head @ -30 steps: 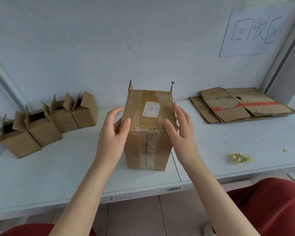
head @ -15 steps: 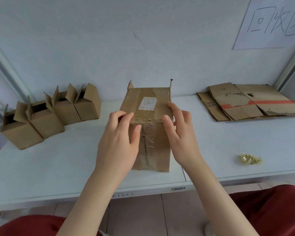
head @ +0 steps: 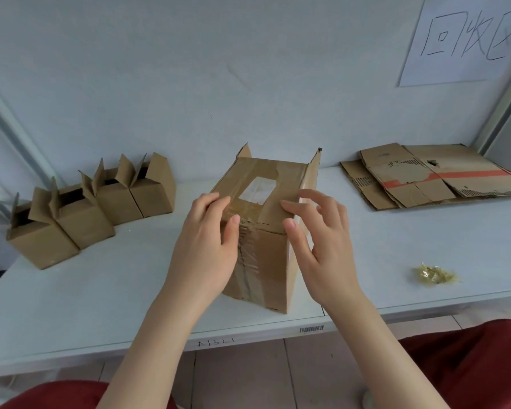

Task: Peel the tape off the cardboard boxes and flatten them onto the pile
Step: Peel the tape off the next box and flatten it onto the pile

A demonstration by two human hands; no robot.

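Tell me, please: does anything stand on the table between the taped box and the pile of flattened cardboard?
Nothing visible does: no object lies between the taped box and the pile. The crumpled tape wad lies nearer the front edge, off that path.

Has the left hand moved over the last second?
Yes. The left hand slid rightward from the left side of the taped cardboard box onto its front face, thumb at the tape.

"回收区" on wall sheet (head: 460, 39)
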